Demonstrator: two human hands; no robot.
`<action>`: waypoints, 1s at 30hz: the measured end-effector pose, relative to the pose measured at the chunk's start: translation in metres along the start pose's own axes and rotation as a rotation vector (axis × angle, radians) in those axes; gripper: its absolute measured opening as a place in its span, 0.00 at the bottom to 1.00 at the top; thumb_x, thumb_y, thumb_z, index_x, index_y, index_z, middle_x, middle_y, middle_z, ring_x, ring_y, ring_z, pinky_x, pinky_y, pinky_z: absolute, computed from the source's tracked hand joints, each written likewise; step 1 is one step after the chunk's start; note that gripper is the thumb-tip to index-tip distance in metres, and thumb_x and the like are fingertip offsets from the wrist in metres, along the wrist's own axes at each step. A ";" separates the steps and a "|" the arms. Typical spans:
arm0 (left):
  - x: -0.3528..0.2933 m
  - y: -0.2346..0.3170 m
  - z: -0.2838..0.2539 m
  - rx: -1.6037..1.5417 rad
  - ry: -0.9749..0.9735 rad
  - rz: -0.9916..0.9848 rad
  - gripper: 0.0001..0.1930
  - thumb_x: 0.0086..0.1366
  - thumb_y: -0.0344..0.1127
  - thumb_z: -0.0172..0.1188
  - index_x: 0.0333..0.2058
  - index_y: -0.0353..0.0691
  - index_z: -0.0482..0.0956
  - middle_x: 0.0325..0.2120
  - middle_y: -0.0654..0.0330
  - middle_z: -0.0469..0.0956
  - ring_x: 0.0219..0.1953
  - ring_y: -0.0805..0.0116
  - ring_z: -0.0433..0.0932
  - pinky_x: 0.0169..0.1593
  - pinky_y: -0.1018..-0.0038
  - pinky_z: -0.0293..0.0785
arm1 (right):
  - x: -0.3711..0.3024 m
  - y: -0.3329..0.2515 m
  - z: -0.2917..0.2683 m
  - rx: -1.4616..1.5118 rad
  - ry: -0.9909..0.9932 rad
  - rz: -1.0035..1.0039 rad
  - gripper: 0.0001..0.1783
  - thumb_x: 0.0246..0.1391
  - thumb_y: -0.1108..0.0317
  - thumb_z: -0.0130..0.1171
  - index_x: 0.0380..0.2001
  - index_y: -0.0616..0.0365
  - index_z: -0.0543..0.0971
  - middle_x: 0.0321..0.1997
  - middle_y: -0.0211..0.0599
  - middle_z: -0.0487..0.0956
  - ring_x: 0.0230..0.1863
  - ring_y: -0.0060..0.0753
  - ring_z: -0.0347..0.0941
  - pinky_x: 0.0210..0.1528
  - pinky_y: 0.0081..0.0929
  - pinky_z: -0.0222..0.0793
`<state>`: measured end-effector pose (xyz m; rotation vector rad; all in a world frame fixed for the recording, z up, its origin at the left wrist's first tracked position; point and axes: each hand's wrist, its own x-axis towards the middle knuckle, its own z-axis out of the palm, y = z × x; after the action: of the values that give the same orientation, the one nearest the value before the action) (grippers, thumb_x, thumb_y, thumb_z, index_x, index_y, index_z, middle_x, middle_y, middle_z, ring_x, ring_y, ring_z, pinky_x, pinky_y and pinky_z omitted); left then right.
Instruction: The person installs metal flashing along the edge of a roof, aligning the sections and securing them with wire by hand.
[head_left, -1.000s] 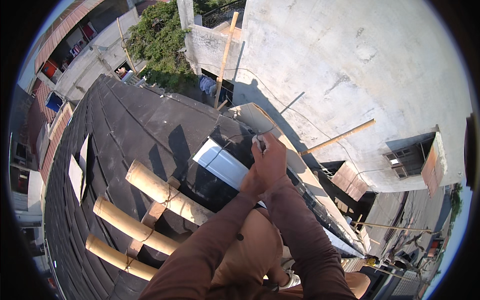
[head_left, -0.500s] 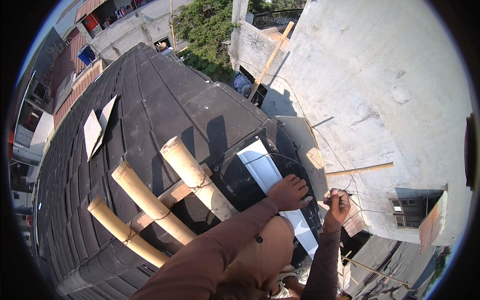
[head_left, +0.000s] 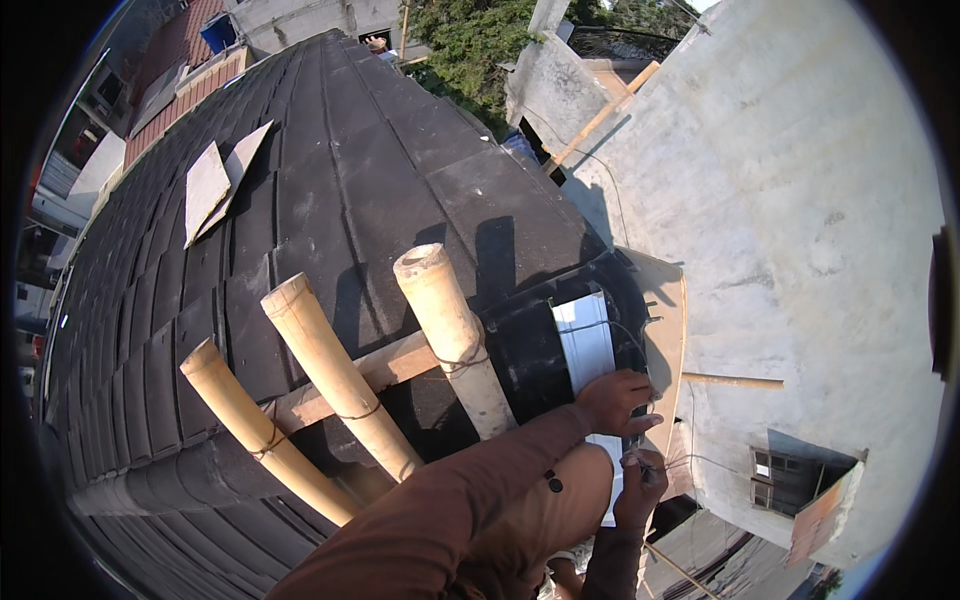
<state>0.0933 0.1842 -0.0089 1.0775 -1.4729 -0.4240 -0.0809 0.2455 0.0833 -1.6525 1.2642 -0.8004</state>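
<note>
A long white ribbed strip (head_left: 585,345) lies on the black roof edge, with a thin dark wire (head_left: 625,328) crossing its upper part. My left hand (head_left: 615,402) rests over the strip, its fingers curled at the strip's right side where the wire comes down; they seem closed on it. Just below, my right hand (head_left: 641,488) is closed in a pinch, and wire trails from it toward the wall. The exact grip of both hands is too small to see fully. My left forearm and bent knee hide the strip's middle and part of its lower length.
Three bamboo poles (head_left: 340,370) stick up at left, tied to a wooden crosspiece (head_left: 400,362). Dark tiles (head_left: 370,180) slope away, with pale board pieces (head_left: 222,185) on them. At right, past a thin board (head_left: 665,330), stands a grey wall (head_left: 800,230) with an open window (head_left: 795,480).
My right hand has come closer to my left, now just below it. My left hand's fingers have moved to the strip's right side. The view has shifted, moving the scene within it.
</note>
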 end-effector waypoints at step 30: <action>0.000 -0.012 0.012 0.261 -0.108 0.092 0.16 0.63 0.43 0.68 0.39 0.34 0.84 0.44 0.47 0.82 0.48 0.46 0.81 0.53 0.56 0.79 | 0.129 -0.120 0.073 -0.725 -0.061 -0.595 0.28 0.54 0.66 0.74 0.57 0.66 0.80 0.52 0.51 0.84 0.53 0.49 0.83 0.59 0.39 0.77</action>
<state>0.0865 0.1748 -0.0208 1.2007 -1.7010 -0.2312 0.0654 0.1515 0.1606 -2.6952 1.0831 -0.6458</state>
